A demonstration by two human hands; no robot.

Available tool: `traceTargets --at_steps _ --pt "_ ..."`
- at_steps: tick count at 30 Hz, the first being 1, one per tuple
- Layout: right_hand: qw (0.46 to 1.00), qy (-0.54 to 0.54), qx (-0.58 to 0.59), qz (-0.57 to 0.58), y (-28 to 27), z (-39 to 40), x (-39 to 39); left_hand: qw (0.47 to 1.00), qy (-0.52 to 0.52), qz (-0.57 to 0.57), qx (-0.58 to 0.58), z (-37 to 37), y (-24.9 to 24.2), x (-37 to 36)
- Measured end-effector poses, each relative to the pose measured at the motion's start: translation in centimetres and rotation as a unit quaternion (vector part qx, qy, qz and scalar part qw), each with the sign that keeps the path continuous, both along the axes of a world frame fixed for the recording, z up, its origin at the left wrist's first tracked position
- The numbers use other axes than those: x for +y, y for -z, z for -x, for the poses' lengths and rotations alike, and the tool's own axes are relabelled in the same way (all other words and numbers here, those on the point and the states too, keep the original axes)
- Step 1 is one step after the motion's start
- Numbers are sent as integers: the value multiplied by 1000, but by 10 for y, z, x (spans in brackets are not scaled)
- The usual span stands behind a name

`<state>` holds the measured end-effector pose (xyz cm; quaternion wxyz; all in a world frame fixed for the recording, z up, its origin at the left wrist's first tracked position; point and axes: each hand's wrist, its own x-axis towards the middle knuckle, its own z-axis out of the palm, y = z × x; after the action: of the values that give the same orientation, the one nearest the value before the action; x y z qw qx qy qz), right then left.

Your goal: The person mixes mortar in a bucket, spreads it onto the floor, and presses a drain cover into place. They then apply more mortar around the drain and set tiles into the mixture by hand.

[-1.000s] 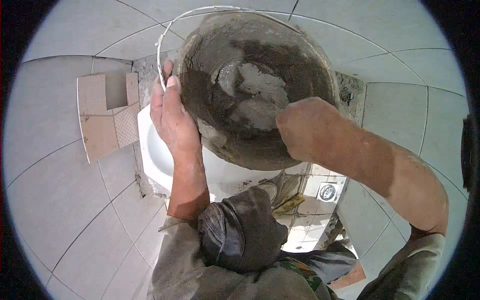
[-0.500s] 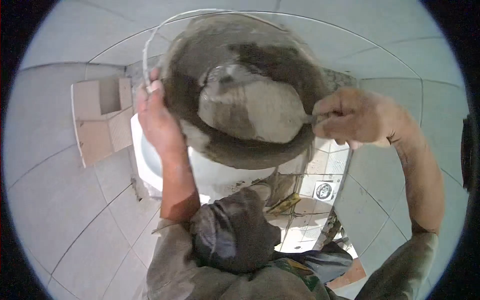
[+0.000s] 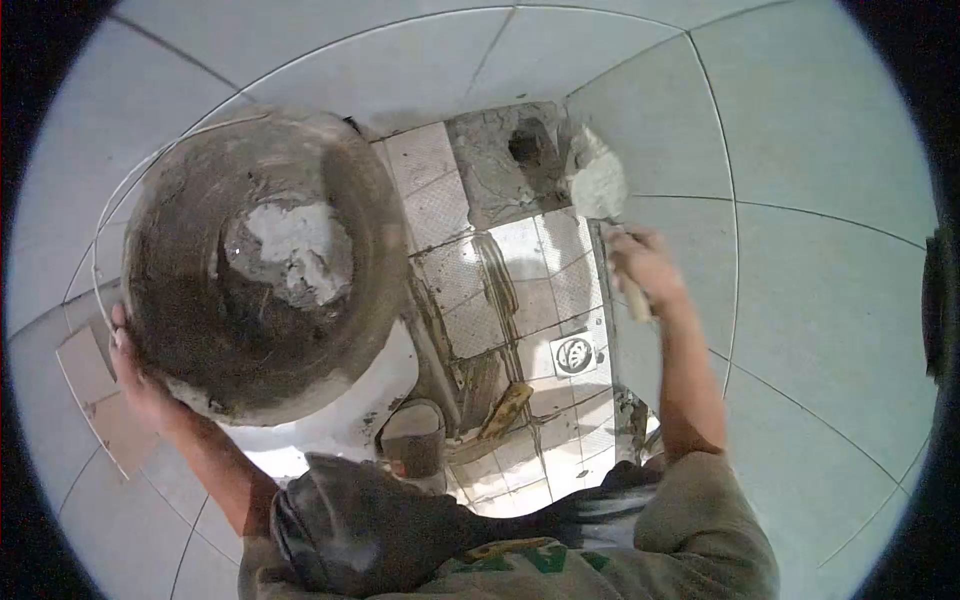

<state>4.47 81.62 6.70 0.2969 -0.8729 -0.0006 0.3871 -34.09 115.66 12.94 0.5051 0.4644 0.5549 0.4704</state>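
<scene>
My left hand [image 3: 140, 385] grips the left side of a large, mortar-stained bucket [image 3: 175, 320], with the fingers up against its outer wall. Grey wet mortar [image 3: 295, 245] lies in a lump on the bucket's bottom. The fingers of my right hand [image 3: 650, 272] are closed around the handle of a trowel [image 3: 614, 219]. A heap of mortar [image 3: 598, 180] sits on its blade, which is raised close to the right wall. Just left of the blade is a bare patch of rough mortar [image 3: 495, 165] in the floor corner, with a dark hole [image 3: 525, 147] in it.
Small floor tiles [image 3: 455, 320] spread between the bucket and the right wall, streaked with grey. A round drain cover [image 3: 574, 355] is set in them. A yellowish tool or block [image 3: 508, 410] lies nearer. White ceramic [image 3: 385, 378] shows beneath the bucket; a cut tile piece [image 3: 125, 435] stands left.
The trowel has come out of the bucket, loaded with mortar, and moved right toward the floor corner. In view, the bucket and my left hand have shifted left and down.
</scene>
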Motion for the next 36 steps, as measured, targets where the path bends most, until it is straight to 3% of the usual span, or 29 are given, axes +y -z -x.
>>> traceTargets --at_steps 4,5,6,8,14,16,19,23,25,26,28,31,35,36 --pt "998 35 -35 35 103 -3 -16 998 19 23 -62 12 4 5" --pt "990 -36 -115 69 137 -9 -22 996 12 41 -82 12 4 6" --pt "970 -107 -192 104 161 -12 -27 1000 14 -16 17 18 9 9" --pt "960 -124 -206 143 181 -8 -28 999 31 -15 25 19 8 4" --pt "939 -145 -245 194 191 -2 -21 998 15 4 67 -3 -9 -8" --pt "947 -171 -186 198 178 -4 -22 998 30 5 62 5 -6 -4" --pt "946 -152 -227 177 185 -7 -31 998 44 6 48 13 -1 1" --pt "953 -152 -187 182 195 -16 -43 997 37 -4 72 7 1 -2" --pt "944 -70 -313 79 199 -6 -49 991 60 -54 106 16 4 2" --pt "944 -71 -311 81 201 -6 -53 991 61 -51 107 18 4 -1" --pt "995 49 -75 35 192 -11 -54 998 38 -26 47 9 1 -9" --pt "989 144 -3 -7 200 -2 -47 999 29 14 33 14 2 5" --pt "998 42 -47 -8 229 6 -38 998 42 45 27 1 -5 -6" --pt "998 -28 -48 34 205 9 -19 998 39 37 30 6 -2 -3"
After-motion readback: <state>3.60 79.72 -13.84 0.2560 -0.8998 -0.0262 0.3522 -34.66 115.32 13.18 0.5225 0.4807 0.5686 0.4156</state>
